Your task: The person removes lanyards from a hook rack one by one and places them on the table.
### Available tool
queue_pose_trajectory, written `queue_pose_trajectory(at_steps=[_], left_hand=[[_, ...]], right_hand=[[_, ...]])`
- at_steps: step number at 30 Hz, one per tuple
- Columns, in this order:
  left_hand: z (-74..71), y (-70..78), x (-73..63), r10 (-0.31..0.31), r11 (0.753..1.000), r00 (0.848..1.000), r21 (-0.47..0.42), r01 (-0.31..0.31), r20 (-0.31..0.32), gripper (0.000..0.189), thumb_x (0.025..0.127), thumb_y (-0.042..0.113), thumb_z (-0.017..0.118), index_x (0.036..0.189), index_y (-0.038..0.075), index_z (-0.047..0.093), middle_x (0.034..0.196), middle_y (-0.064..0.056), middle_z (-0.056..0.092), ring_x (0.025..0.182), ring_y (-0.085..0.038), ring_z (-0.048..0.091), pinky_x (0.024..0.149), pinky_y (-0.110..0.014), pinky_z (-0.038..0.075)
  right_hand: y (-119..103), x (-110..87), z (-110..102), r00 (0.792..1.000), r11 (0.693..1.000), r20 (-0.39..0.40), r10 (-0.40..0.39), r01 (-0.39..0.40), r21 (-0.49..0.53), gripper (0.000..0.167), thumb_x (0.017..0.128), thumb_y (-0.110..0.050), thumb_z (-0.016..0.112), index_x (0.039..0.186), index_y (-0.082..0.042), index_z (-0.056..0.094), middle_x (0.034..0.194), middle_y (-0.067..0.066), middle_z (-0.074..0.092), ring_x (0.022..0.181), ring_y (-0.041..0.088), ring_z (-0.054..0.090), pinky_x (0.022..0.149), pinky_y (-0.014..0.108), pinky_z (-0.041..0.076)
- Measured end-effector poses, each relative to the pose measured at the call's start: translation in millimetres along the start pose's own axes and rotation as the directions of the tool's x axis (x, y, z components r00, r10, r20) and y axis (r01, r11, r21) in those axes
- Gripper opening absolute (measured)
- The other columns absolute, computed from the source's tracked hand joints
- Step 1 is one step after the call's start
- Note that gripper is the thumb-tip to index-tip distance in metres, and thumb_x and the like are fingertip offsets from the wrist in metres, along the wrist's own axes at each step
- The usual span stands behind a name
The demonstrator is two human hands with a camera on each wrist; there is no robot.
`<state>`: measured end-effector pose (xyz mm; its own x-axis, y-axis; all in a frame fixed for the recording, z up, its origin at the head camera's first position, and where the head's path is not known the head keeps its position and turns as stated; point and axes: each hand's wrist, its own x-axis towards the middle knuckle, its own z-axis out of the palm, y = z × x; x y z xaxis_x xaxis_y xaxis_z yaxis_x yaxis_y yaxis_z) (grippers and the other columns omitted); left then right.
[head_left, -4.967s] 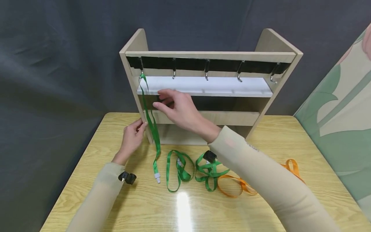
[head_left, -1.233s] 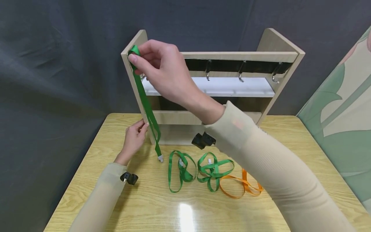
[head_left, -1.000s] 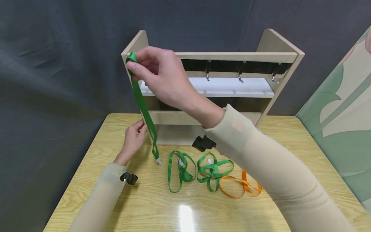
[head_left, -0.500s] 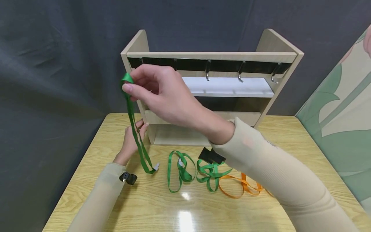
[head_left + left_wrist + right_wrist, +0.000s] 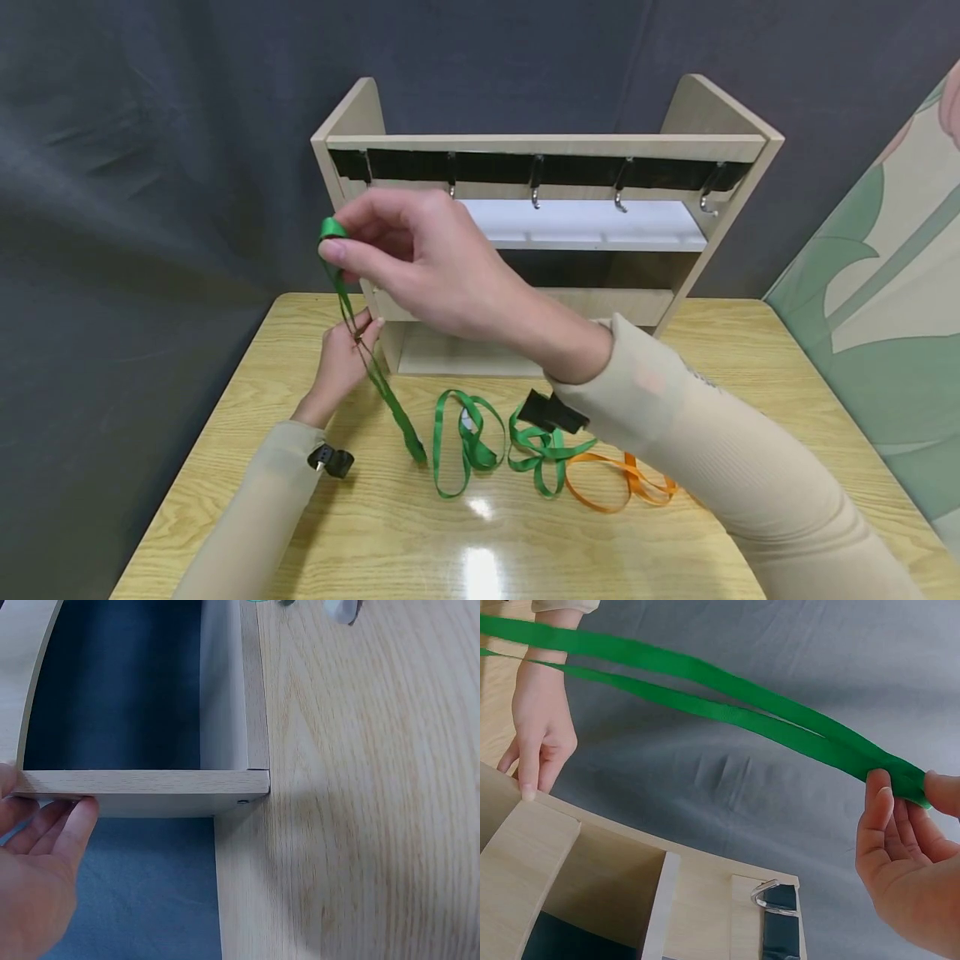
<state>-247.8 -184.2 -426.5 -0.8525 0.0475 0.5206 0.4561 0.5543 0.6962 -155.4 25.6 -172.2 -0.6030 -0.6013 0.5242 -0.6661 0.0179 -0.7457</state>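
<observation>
A green lanyard (image 5: pixel 399 414) dangles from my right hand (image 5: pixel 438 262), which pinches its looped top between thumb and fingers, left of and in front of the wooden shelf rack (image 5: pixel 585 146). In the right wrist view both strands of the lanyard (image 5: pixel 697 671) stretch away to the left from the fingertips. Its lower end hangs low over the table at the front left of the rack. My left hand (image 5: pixel 339 367) grips the edge of the rack's left side panel (image 5: pixel 142 782) near its foot. The right hand covers part of the rack's left hooks in the head view.
Two green lanyards, a left one (image 5: pixel 474 446) and a right one (image 5: pixel 551 454), lie coiled on the wood-grain table (image 5: pixel 360 533). Beside them lies an orange lanyard (image 5: pixel 637 479), partly under the right sleeve. Metal hooks (image 5: pixel 536 196) line the rack's black strip.
Five seconds ago the green lanyard hung on the leftmost hook, the right hand beside it. The hand has taken it off upward, then lowered it forward. The left hand stays put.
</observation>
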Motion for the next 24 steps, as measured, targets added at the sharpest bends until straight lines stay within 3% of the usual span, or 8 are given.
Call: queue_pose_trajectory(at_steps=[2,5,8,12,19,22,24], left_hand=[[0.1,-1.0,0.1,0.008,1.000,1.000,-0.011,-0.008,0.000,0.028,0.100,0.026,0.053,0.109,0.003,0.068,0.082,-0.016,0.066,0.081,-0.023,0.064,0.067,-0.039,0.050],[0.5,-1.4,0.5,-0.001,1.000,1.000,-0.011,0.001,0.002,0.025,0.100,0.023,0.053,0.102,0.003,0.068,0.077,-0.013,0.063,0.078,-0.022,0.063,0.067,-0.039,0.051],[0.8,-0.1,1.1,-0.018,1.000,1.000,-0.012,0.018,0.007,0.022,0.100,0.021,0.053,0.089,0.005,0.063,0.066,-0.008,0.053,0.062,-0.020,0.053,0.055,-0.031,0.045],[0.4,6.2,0.8,-0.038,0.998,0.999,-0.045,0.038,-0.009,0.022,0.099,0.022,0.055,0.083,0.009,0.060,0.064,-0.005,0.050,0.060,-0.018,0.049,0.050,-0.026,0.038],[1.1,8.0,1.0,0.025,0.998,0.998,-0.053,-0.028,-0.059,0.019,0.099,0.012,0.052,0.091,0.004,0.067,0.084,-0.003,0.062,0.074,-0.015,0.054,0.063,-0.027,0.044],[1.2,7.9,1.0,-0.004,0.996,0.999,-0.089,0.001,-0.040,0.016,0.099,0.011,0.052,0.088,0.004,0.062,0.081,-0.004,0.059,0.073,-0.016,0.051,0.063,-0.029,0.042],[0.4,8.1,-0.6,-0.054,0.994,0.998,-0.092,0.052,-0.022,0.017,0.099,0.014,0.052,0.085,0.005,0.057,0.075,-0.006,0.055,0.068,-0.017,0.049,0.060,-0.029,0.040]], right_hand=[[1.0,0.6,0.9,1.000,1.000,0.004,0.002,-0.002,0.015,0.007,0.093,-0.001,0.062,0.096,0.004,0.065,0.080,0.006,0.065,0.069,0.013,0.062,0.069,0.028,0.049],[4.7,0.5,2.9,1.000,1.000,0.007,0.010,-0.010,0.014,0.008,0.092,-0.002,0.063,0.097,0.003,0.065,0.081,0.005,0.065,0.069,0.013,0.061,0.068,0.027,0.049],[10.1,-1.3,4.9,1.000,1.000,0.012,0.019,-0.019,0.005,0.008,0.091,-0.004,0.065,0.097,0.001,0.066,0.082,0.003,0.066,0.068,0.011,0.060,0.068,0.026,0.049],[15.7,-4.1,8.5,0.999,1.000,0.035,0.020,-0.019,-0.008,0.008,0.091,-0.006,0.066,0.097,-0.001,0.067,0.082,0.001,0.066,0.069,0.010,0.060,0.069,0.025,0.049],[20.4,-8.0,15.3,0.994,0.998,0.086,0.066,-0.064,-0.026,0.008,0.091,-0.010,0.067,0.096,-0.003,0.068,0.083,-0.001,0.066,0.070,0.008,0.061,0.070,0.024,0.049],[25.7,-11.4,16.9,0.991,0.996,0.102,0.086,-0.081,-0.047,0.009,0.092,-0.012,0.066,0.097,-0.005,0.068,0.084,-0.001,0.066,0.070,0.008,0.060,0.069,0.024,0.049],[30.0,-13.9,17.4,0.990,0.993,0.105,0.098,-0.092,-0.068,0.009,0.092,-0.014,0.066,0.098,-0.007,0.068,0.085,-0.002,0.066,0.070,0.007,0.059,0.069,0.024,0.048]])
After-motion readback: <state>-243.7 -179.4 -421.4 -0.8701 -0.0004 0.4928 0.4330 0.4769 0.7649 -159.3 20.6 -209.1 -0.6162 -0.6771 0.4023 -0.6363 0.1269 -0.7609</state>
